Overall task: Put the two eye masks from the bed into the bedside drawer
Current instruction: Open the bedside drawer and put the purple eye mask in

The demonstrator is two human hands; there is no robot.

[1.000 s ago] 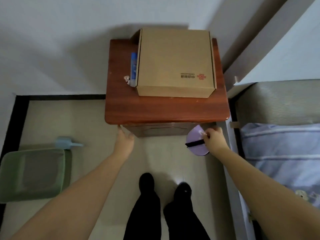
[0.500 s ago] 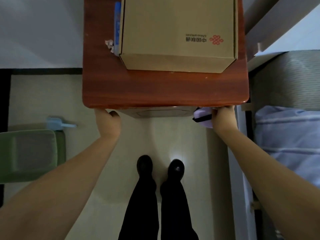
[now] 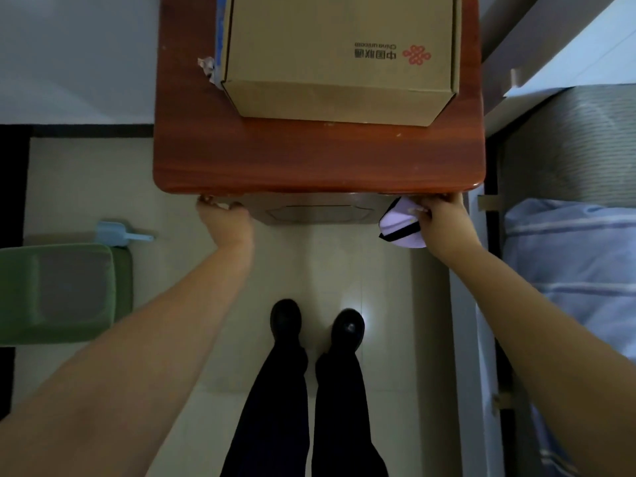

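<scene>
A reddish wooden bedside table (image 3: 320, 160) stands in front of me, seen from above. Its drawer front (image 3: 315, 213) shows just under the top's front edge and looks pushed in. My left hand (image 3: 223, 218) curls its fingers onto the drawer's left corner beneath the tabletop. My right hand (image 3: 444, 220) is at the drawer's right corner and holds a lilac eye mask (image 3: 401, 227) with a black strap. I see only one mask.
A brown cardboard box (image 3: 340, 53) covers most of the tabletop, with a blue item (image 3: 220, 32) beside it. The bed with blue striped bedding (image 3: 571, 270) is on the right. A green bin (image 3: 62, 290) and a blue scoop (image 3: 117, 232) sit on the floor at left.
I have leaned in closer over the table. Both hands moved up from below the drawer to its two corners under the tabletop, the right one still holding the mask.
</scene>
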